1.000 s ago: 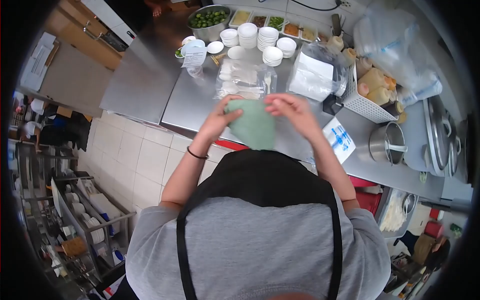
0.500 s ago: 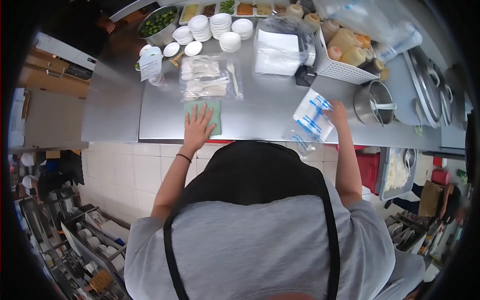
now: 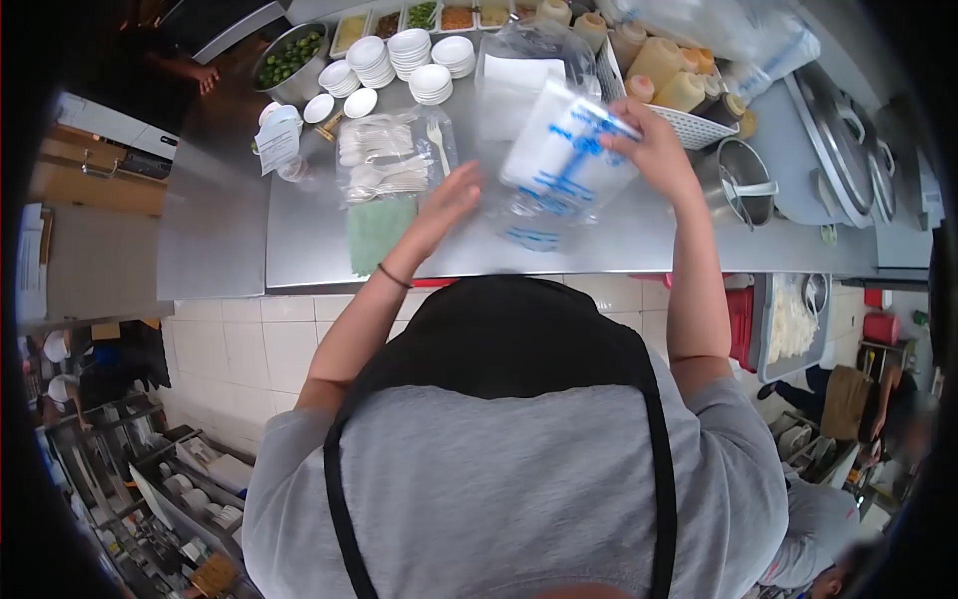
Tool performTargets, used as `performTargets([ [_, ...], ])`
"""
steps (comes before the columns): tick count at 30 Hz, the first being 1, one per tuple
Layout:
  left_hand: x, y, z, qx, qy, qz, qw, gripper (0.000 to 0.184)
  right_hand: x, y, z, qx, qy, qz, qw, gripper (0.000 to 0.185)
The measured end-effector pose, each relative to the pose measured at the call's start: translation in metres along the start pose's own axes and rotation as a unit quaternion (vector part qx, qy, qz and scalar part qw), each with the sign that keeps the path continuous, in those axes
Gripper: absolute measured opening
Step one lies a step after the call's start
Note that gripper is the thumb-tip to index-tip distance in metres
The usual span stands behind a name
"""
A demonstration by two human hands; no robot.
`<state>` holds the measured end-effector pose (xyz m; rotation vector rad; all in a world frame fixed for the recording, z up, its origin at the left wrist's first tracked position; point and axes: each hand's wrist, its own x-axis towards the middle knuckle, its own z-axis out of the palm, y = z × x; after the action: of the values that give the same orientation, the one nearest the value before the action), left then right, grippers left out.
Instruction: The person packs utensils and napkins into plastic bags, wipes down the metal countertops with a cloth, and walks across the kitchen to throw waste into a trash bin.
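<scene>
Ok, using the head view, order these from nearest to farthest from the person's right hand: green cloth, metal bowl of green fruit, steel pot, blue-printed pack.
1. Blue-printed pack, held in the right hand.
2. Steel pot, to the hand's right.
3. Green cloth, to the hand's left.
4. Metal bowl, back left.

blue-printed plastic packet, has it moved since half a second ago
Yes: with the right hand holding it, the blue-printed plastic packet has moved left, farther from the steel pot.
</scene>
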<state>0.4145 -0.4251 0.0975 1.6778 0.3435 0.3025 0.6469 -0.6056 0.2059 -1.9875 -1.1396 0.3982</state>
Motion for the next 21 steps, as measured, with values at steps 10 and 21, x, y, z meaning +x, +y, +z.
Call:
performTargets([
  [10,0.029,0.031,-0.016,-0.498,0.067,-0.008,0.865,0.046,0.093,-0.105,0.032,-0.017,-0.087,-0.153,0.984,0.029],
  [21,0.006,0.005,-0.047,-0.654,0.016,0.161,0.739,0.083,0.107,-0.257,0.056,-0.159,-0.082,-0.247,0.952,0.016],
])
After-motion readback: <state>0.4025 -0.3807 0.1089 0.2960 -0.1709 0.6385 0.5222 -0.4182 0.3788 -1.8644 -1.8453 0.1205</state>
